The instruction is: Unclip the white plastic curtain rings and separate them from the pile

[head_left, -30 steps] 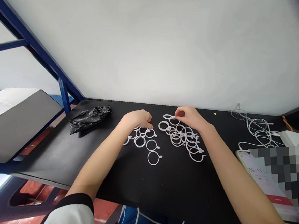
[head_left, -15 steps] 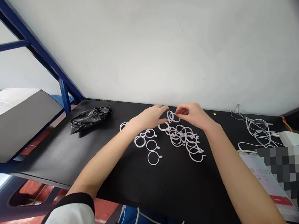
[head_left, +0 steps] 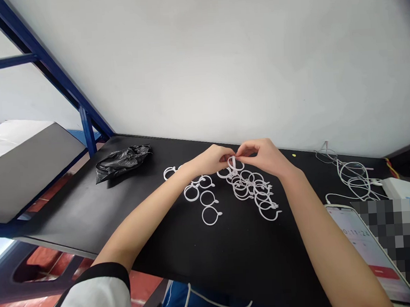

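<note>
At the far side of the black tabletop, my left hand (head_left: pixel 217 158) and my right hand (head_left: pixel 260 155) meet fingertip to fingertip. Both are closed in a pinch on the top of a white plastic ring (head_left: pixel 239 169), which seems to have a second loop against it. Just in front lies a cluster of white rings (head_left: pixel 242 193), overlapping one another, each with a small tab or open end. More white rings (head_left: pixel 210 215) are spread in a looser group on the left, partly hidden behind my left forearm.
A crumpled black plastic bag (head_left: pixel 122 164) lies at the back left of the black table (head_left: pixel 197 260). On the right are a phone (head_left: pixel 367 250) showing a timer, tangled white cables (head_left: pixel 355 176) and a white box (head_left: pixel 403 190). A pale wall stands behind.
My hands have come together. The left fingers have moved right and closed on the ring, which the right hand held before; the right fingertips have shifted slightly left.
</note>
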A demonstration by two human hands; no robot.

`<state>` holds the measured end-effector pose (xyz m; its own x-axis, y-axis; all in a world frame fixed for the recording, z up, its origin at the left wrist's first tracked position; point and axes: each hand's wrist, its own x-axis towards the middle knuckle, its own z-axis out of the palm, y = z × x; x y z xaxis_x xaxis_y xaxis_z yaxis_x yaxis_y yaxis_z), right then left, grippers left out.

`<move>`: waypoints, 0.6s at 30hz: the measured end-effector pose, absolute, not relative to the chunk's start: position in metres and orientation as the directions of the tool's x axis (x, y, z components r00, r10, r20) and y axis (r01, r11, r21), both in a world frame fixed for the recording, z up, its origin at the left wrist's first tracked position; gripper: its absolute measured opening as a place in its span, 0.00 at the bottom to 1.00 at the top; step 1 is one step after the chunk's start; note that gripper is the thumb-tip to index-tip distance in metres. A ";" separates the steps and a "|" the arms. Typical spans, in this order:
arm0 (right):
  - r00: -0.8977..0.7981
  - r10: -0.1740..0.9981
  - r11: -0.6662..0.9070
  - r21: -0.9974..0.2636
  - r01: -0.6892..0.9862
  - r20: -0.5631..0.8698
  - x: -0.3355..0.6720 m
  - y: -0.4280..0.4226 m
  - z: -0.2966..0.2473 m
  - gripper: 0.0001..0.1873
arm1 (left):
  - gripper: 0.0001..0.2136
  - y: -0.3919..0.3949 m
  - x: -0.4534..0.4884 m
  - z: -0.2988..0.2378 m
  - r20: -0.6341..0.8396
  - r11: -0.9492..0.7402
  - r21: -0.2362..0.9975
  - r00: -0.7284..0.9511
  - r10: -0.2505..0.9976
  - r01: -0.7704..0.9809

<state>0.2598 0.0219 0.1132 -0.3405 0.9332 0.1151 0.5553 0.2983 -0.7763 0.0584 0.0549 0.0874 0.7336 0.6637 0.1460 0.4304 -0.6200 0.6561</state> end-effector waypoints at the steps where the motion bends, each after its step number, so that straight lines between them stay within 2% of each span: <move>1: -0.346 0.932 0.296 -0.782 0.549 0.110 0.260 0.021 0.114 0.05 | 0.06 0.058 0.058 0.085 0.136 -0.590 0.693 0.728 0.672 0.414; 7: -0.334 0.940 0.259 -0.783 0.566 0.070 0.265 0.021 0.115 0.04 | 0.06 0.068 0.051 0.081 0.139 -0.407 0.864 0.639 0.756 0.295; 14: -0.319 0.946 0.179 -0.737 0.652 -0.053 0.281 0.029 0.109 0.02 | 0.06 0.070 0.046 0.080 0.186 -0.424 0.844 0.563 0.805 0.329; 18: -0.310 0.943 0.164 -0.644 0.748 -0.120 0.288 0.030 0.111 0.01 | 0.07 0.071 0.043 0.082 0.159 -0.388 0.862 0.552 0.819 0.327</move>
<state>0.2885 0.0297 0.1109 -0.3105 0.9429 -0.1205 0.7475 0.1639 -0.6437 0.0431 0.0711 0.0817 0.5517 0.8188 0.1588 0.3272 -0.3877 0.8617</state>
